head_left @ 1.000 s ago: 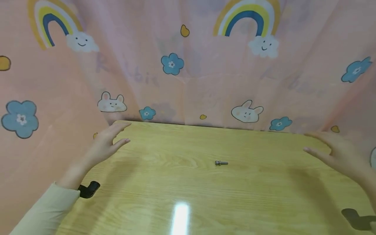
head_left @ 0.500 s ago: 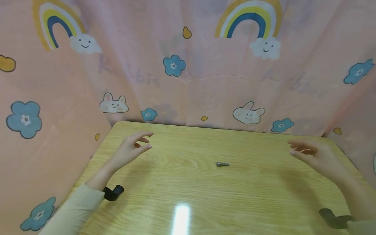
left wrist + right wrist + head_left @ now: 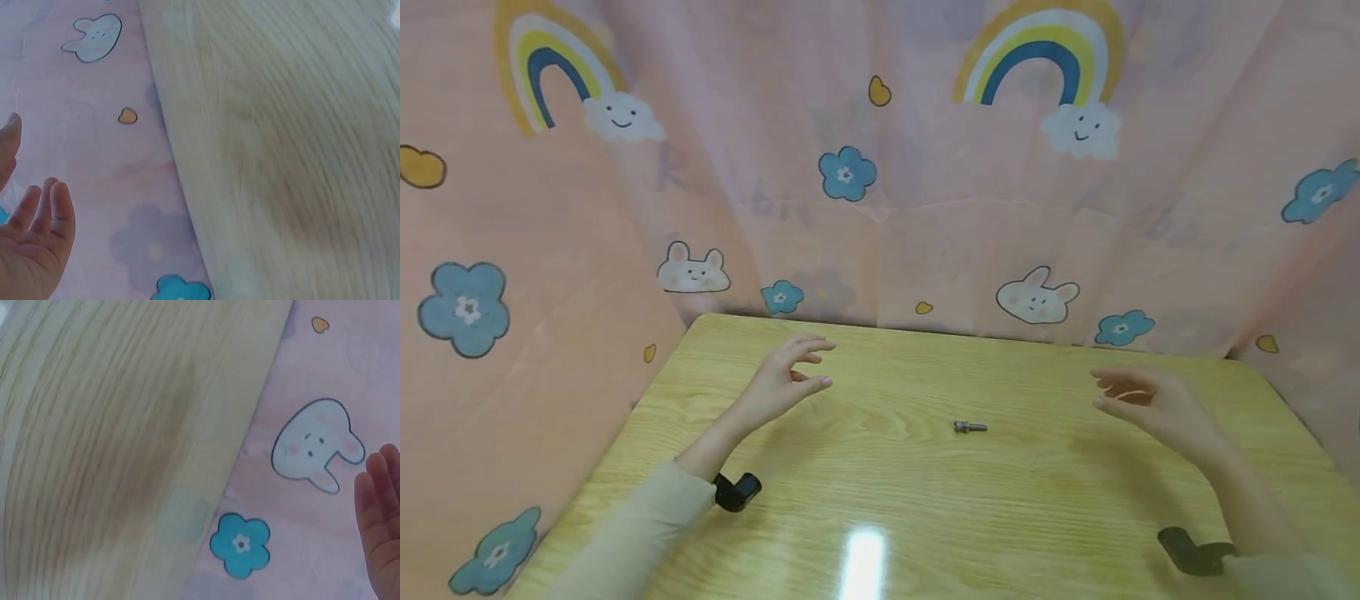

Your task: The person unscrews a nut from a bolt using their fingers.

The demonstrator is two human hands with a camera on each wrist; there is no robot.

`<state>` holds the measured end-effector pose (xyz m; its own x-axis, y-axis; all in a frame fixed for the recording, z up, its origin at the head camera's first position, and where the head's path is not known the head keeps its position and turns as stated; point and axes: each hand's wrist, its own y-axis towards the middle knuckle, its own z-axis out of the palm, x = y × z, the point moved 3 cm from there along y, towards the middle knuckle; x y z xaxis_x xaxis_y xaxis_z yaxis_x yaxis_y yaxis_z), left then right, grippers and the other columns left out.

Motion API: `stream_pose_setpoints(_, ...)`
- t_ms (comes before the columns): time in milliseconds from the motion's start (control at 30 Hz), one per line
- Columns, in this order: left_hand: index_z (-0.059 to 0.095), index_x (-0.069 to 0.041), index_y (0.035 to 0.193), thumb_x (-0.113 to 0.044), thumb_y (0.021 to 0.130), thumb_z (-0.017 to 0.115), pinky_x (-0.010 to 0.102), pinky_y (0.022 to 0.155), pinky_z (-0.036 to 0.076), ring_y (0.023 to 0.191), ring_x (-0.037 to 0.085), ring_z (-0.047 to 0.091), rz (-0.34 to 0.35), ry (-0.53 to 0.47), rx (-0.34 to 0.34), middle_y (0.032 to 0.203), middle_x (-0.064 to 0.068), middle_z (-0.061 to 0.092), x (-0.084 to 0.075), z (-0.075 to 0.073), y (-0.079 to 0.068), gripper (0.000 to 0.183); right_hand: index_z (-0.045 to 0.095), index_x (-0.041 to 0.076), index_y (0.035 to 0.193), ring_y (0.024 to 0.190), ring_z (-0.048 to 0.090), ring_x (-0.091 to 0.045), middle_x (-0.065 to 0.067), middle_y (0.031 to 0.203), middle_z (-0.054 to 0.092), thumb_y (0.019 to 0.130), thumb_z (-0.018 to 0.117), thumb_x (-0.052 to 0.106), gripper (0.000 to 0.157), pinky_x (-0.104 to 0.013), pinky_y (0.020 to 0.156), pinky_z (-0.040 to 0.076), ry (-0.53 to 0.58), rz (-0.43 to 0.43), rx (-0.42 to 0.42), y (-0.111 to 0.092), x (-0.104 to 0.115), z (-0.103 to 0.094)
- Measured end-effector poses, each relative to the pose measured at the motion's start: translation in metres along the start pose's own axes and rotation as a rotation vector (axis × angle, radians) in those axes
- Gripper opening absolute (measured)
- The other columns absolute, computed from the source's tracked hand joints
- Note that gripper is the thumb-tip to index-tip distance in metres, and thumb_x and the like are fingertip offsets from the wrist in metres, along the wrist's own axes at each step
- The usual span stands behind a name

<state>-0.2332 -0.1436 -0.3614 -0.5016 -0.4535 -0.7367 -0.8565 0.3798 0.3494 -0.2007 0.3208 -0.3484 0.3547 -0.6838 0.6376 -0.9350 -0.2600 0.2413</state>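
A small metal bolt [image 3: 970,427], with what looks like a nut or washer near its head, lies on the wooden table [image 3: 925,492]. Left of it, my left hand [image 3: 781,381] hovers over the table with loosely bent fingers and thumb apart, holding nothing. To the bolt's right, my right hand [image 3: 1156,410] is also in the air, its fingers loosely curved and holding nothing. In the left wrist view part of the left hand [image 3: 37,250] shows at the lower left. Fingers of the right hand [image 3: 382,519] appear at the right edge of the right wrist view. Neither wrist view shows the bolt.
A pink printed curtain [image 3: 910,242] with rainbows, flowers and rabbits hangs behind and beside the table. Black wrist devices [image 3: 737,492] sit on both forearms. A bright light reflection lies on the table's near part.
Both hands have moved inward over the table, the left to the right and the right to the left, closer to the bolt. Their fingers have bent a little more. The bolt stays in place.
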Motion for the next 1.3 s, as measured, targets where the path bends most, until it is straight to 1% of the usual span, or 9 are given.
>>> stream_pose_setpoints(100, 0.055, -0.005, 0.127, -0.010, 0.083, 0.071, 0.040, 0.078, 0.053, 0.115, 0.034, 0.048, -0.004, -0.006, 0.014, 0.139, 0.016, 0.038, -0.001, 0.014, 0.004, 0.048, 0.059, 0.000, 0.120, 0.084, 0.058, 0.003, 0.023, 0.103, 0.056, 0.086, 0.068, 0.013, 0.037, -0.014, 0.072, 0.049, 0.033, -0.033, 0.009, 0.006, 0.001, 0.011)
stream_pose_setpoints(200, 0.053, -0.006, 0.129, -0.011, 0.082, 0.072, 0.044, 0.080, 0.051, 0.122, 0.037, 0.041, -0.027, -0.028, 0.029, 0.143, 0.017, 0.032, 0.000, 0.029, 0.006, 0.051, 0.057, 0.000, 0.123, 0.085, 0.059, 0.001, 0.020, 0.103, 0.058, 0.087, 0.067, 0.014, 0.040, -0.013, 0.074, 0.048, 0.075, -0.027, 0.019, 0.010, -0.001, 0.022)
stream_pose_setpoints(267, 0.052, -0.007, 0.130, -0.011, 0.082, 0.072, 0.045, 0.080, 0.051, 0.123, 0.038, 0.039, -0.043, -0.058, 0.048, 0.143, 0.018, 0.031, 0.001, 0.039, 0.008, 0.053, 0.055, 0.000, 0.126, 0.087, 0.059, 0.001, 0.017, 0.104, 0.059, 0.088, 0.067, 0.015, 0.043, -0.013, 0.075, 0.048, 0.112, -0.012, 0.027, 0.012, -0.002, 0.029)
stream_pose_setpoints(400, 0.048, -0.004, 0.133, -0.008, 0.082, 0.072, 0.044, 0.079, 0.051, 0.117, 0.040, 0.045, -0.065, -0.115, 0.099, 0.138, 0.019, 0.038, 0.002, 0.059, 0.012, 0.057, 0.054, -0.002, 0.127, 0.088, 0.059, -0.001, 0.006, 0.106, 0.061, 0.088, 0.066, 0.015, 0.044, -0.014, 0.076, 0.047, 0.173, 0.016, 0.029, 0.016, -0.005, 0.040)
stream_pose_setpoints(533, 0.045, -0.006, 0.136, -0.007, 0.082, 0.071, 0.039, 0.080, 0.052, 0.112, 0.038, 0.052, -0.077, -0.149, 0.140, 0.133, 0.018, 0.044, 0.001, 0.075, 0.016, 0.060, 0.054, 0.001, 0.127, 0.089, 0.059, -0.002, -0.006, 0.108, 0.061, 0.088, 0.066, 0.018, 0.044, -0.016, 0.077, 0.048, 0.182, 0.040, 0.047, 0.020, -0.007, 0.049)
stream_pose_setpoints(733, 0.047, -0.009, 0.135, -0.011, 0.083, 0.071, 0.035, 0.081, 0.051, 0.109, 0.031, 0.054, -0.074, -0.144, 0.176, 0.131, 0.014, 0.048, 0.000, 0.094, 0.022, 0.057, 0.055, -0.001, 0.125, 0.088, 0.059, -0.006, -0.022, 0.111, 0.060, 0.088, 0.066, 0.019, 0.044, -0.018, 0.078, 0.048, 0.193, 0.048, 0.088, 0.027, -0.005, 0.062)
stream_pose_setpoints(1000, 0.047, -0.007, 0.134, -0.013, 0.085, 0.069, 0.028, 0.081, 0.050, 0.114, 0.032, 0.050, -0.093, -0.128, 0.228, 0.132, 0.014, 0.043, -0.003, 0.121, 0.028, 0.053, 0.056, -0.006, 0.122, 0.089, 0.060, -0.011, -0.025, 0.111, 0.059, 0.086, 0.068, 0.015, 0.043, -0.022, 0.076, 0.050, 0.267, 0.038, 0.133, 0.035, 0.000, 0.083)
stream_pose_setpoints(1167, 0.051, -0.004, 0.130, -0.015, 0.086, 0.069, 0.025, 0.078, 0.049, 0.102, 0.028, 0.057, -0.102, -0.088, 0.260, 0.122, 0.016, 0.052, -0.006, 0.139, 0.034, 0.049, 0.056, -0.004, 0.123, 0.092, 0.060, -0.017, -0.023, 0.110, 0.060, 0.085, 0.070, 0.018, 0.046, -0.024, 0.076, 0.050, 0.308, 0.058, 0.192, 0.042, 0.000, 0.099)
stream_pose_setpoints(1300, 0.056, -0.001, 0.124, -0.013, 0.086, 0.069, 0.023, 0.073, 0.049, 0.092, 0.024, 0.060, -0.117, -0.085, 0.259, 0.114, 0.015, 0.057, -0.010, 0.152, 0.039, 0.042, 0.058, -0.003, 0.121, 0.093, 0.060, -0.023, -0.022, 0.111, 0.060, 0.084, 0.070, 0.018, 0.045, -0.027, 0.076, 0.050, 0.334, 0.061, 0.238, 0.047, 0.002, 0.109)
